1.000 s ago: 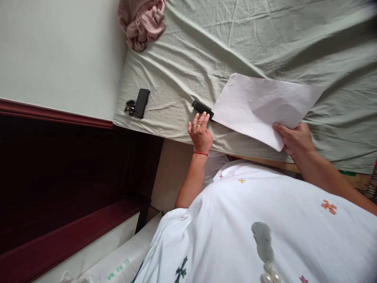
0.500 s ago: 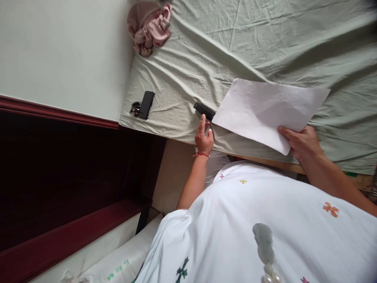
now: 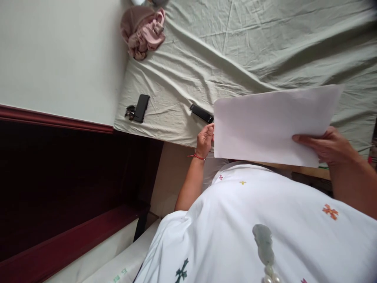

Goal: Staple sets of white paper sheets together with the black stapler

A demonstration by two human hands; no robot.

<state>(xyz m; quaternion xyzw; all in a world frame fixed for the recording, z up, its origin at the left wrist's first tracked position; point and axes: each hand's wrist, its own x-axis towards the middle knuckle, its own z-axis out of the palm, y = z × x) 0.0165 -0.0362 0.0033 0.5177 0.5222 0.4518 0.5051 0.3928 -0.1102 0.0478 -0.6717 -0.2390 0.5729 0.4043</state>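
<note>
A white sheet of paper (image 3: 265, 125) is lifted above the edge of a bed covered in a pale green sheet (image 3: 235, 51). My right hand (image 3: 326, 145) grips the paper's right edge. My left hand (image 3: 205, 138), with a red string at the wrist, pinches the paper's left edge. Just beyond my left hand a small black device (image 3: 201, 113) lies flat on the bed sheet.
A black phone with keys (image 3: 139, 108) lies near the bed's left corner. A pink bundle of cloth (image 3: 143, 30) sits at the far left of the bed. A pale wall and dark red wooden furniture (image 3: 73, 177) are on the left.
The paper has been raised off the bed and straightened. My left hand left the black device and took the paper's left edge. My right hand moved right and up with the paper.
</note>
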